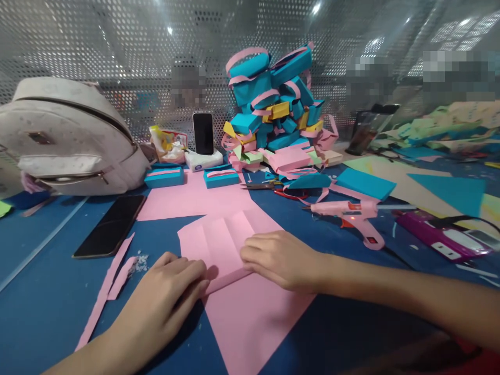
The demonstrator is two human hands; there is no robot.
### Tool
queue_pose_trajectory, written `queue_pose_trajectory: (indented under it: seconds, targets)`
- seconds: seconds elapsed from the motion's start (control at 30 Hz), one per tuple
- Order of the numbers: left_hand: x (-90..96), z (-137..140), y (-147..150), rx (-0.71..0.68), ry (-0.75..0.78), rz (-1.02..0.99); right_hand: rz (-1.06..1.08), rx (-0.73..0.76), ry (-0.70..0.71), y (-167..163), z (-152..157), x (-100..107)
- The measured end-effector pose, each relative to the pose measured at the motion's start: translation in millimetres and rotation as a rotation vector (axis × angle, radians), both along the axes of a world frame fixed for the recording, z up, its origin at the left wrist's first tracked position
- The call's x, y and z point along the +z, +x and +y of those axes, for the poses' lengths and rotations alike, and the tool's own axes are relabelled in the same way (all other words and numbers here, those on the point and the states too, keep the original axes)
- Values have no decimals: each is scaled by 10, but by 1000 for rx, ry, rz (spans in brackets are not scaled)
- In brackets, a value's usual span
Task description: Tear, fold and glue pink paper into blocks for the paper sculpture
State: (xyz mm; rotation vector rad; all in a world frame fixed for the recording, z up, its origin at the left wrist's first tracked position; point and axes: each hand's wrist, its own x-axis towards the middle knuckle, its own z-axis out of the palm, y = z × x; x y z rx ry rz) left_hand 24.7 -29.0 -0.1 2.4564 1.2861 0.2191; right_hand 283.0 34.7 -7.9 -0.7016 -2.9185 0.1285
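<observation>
A creased sheet of pink paper (221,242) lies in front of me, with several parallel fold lines and its near edge turned up. My left hand (175,284) grips the left end of that folded edge, fingers curled round it. At the other end, my right hand (279,258) is closed on the edge with its fingers bent over the paper. Underneath, a larger flat pink sheet (253,323) stretches toward me. Both thumbs are mostly hidden.
A pink glue gun (351,211) and a purple power strip (441,237) lie to the right. Scissors (261,186) rest beyond the sheet, before a pile of blue and pink paper boxes (289,140). Leftward are a phone (111,226), paper strips (105,297) and a white backpack (70,135).
</observation>
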Motion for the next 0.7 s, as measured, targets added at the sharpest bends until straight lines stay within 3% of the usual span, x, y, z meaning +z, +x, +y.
queue_pose_trajectory:
  seconds: [0.17,0.37,0.57,0.7]
  targets:
    - [-80,35,-54,6,59,-99,16,-11,-90,5,77,-76]
    - [-90,67,-71,-40,171,-92,30,-32,-95,-13,65,-159]
    - [-148,68,-82,-57,194,-27,-10,-27,-16,-19,31,-204]
    - [-178,91,-60,-68,315,2,-7,-7,15,-9,30,-229]
